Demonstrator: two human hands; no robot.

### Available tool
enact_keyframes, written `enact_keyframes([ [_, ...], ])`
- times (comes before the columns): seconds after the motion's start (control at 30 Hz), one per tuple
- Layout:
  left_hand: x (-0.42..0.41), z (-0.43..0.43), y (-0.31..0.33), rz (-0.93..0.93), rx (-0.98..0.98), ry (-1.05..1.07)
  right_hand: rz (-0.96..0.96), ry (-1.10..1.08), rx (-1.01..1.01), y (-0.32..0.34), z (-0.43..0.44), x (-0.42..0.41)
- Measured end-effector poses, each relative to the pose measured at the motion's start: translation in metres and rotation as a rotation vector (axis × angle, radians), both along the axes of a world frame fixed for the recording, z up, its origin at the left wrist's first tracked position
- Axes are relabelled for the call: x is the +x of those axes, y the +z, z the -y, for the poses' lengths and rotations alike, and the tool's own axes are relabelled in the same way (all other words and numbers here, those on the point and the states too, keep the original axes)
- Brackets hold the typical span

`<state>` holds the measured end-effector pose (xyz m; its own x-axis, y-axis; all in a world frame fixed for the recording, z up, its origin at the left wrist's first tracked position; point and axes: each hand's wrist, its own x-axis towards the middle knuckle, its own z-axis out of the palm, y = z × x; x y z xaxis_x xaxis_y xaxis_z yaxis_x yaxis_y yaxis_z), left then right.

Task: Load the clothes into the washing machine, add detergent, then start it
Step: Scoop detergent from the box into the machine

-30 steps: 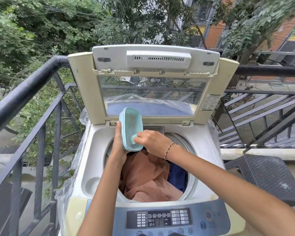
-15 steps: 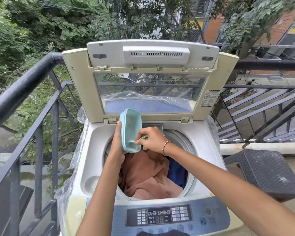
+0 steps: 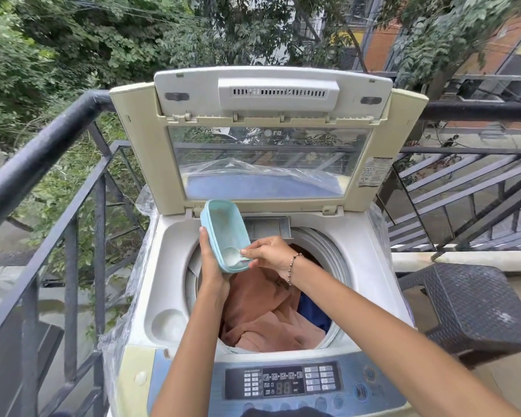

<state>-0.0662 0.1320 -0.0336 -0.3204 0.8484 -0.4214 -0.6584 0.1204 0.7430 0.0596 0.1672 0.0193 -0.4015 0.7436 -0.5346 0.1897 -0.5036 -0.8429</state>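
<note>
The left hand (image 3: 212,266) is wrapped around the back of a pale blue rectangular plastic tub (image 3: 224,233), tipping its open side toward the right hand (image 3: 269,254). That right hand pinches the handle of a small pale plastic scoop (image 3: 232,255), whose bowl sits in the tub's lower end. Both hover over the round drum opening of the white top-loading washing machine (image 3: 370,266), lid standing upright beyond them. Directly below the hands, peach-brown clothes (image 3: 262,314) fill the drum, a dark blue garment (image 3: 313,311) tucked under the right wrist.
</note>
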Motion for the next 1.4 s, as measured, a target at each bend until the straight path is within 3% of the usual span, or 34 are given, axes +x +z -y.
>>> enact_keyframes([
  [0.23, 0.002, 0.008, -0.016, 0.122, -0.126, 0.107, -0.102, -0.297, 0.047, 0.0, -0.034, 0.019],
  [0.3, 0.001, 0.009, -0.017, 0.163, -0.155, 0.109, -0.024, -0.352, 0.153, -0.002, -0.046, 0.024],
  [0.4, 0.0, 0.008, -0.019, 0.184, -0.15, 0.1, 0.24, -0.354, 0.38, -0.009, -0.057, 0.024],
  [0.57, 0.001, 0.008, -0.018, 0.176, -0.137, 0.084, 0.602, -0.064, 0.845, -0.023, -0.057, 0.022],
  [0.73, 0.001, 0.008, -0.022, 0.173, -0.148, 0.088, 0.677, 0.09, 1.123, -0.034, -0.053, 0.03],
  [0.9, 0.001, 0.008, -0.023, 0.162, -0.143, 0.071, 0.627, 0.059, 1.164, -0.031, -0.049, 0.033],
  [1.03, -0.001, 0.007, -0.023, 0.148, -0.186, 0.043, 0.478, 0.032, 1.226, -0.009, -0.046, 0.018],
  [1.17, -0.003, 0.003, -0.018, 0.17, -0.165, -0.067, 0.443, 0.356, 1.412, 0.011, -0.043, -0.002],
  [1.3, -0.004, 0.003, -0.015, 0.054, -0.185, -0.116, 0.638, 0.671, 1.485, 0.009, -0.047, -0.016],
  [1.4, -0.008, 0.007, -0.012, 0.03, -0.12, -0.12, 0.753, 0.753, 1.481, 0.007, -0.049, -0.015],
])
